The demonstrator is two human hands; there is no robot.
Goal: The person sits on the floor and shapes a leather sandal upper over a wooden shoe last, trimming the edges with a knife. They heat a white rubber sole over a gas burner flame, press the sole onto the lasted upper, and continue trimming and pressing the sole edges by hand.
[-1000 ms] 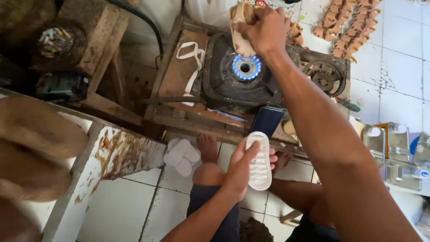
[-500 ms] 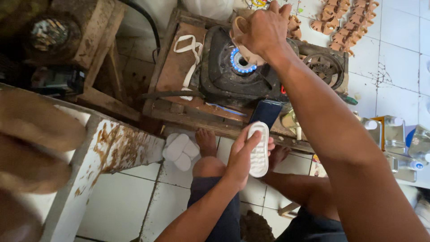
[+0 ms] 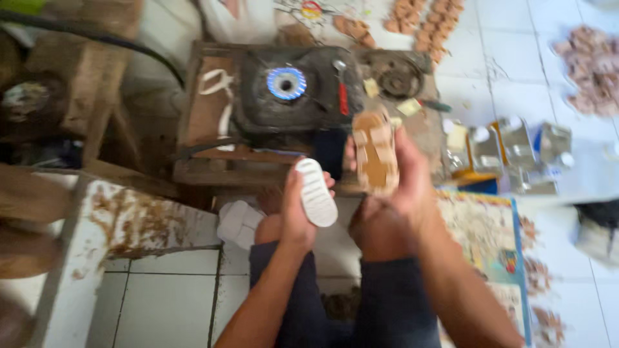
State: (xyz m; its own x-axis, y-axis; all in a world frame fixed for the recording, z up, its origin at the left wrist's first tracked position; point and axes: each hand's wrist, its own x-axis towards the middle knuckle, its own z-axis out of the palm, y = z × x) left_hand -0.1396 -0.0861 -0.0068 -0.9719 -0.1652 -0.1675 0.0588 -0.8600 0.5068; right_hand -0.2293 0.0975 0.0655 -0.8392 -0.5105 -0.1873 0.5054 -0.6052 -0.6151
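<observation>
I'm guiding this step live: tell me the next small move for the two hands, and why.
Probably bring the tan sandal upper in the right hand down onto the white sole in the left hand. Both pieces are held side by side, apart, away from the lit burner.

A white ribbed shoe sole [image 3: 316,193] sits in the left hand [image 3: 295,212]; the right hand [image 3: 396,187] holds a tan-brown sandal upper [image 3: 374,153] with paler beige straps. The gas burner [image 3: 286,83] glows blue on a blackened stove [image 3: 293,93]. A red-handled tool [image 3: 342,96] lies on it. Floor tiles [image 3: 167,303] are white; the trousers [image 3: 387,303] dark navy; the mat [image 3: 485,232] multicoloured, edged blue
</observation>
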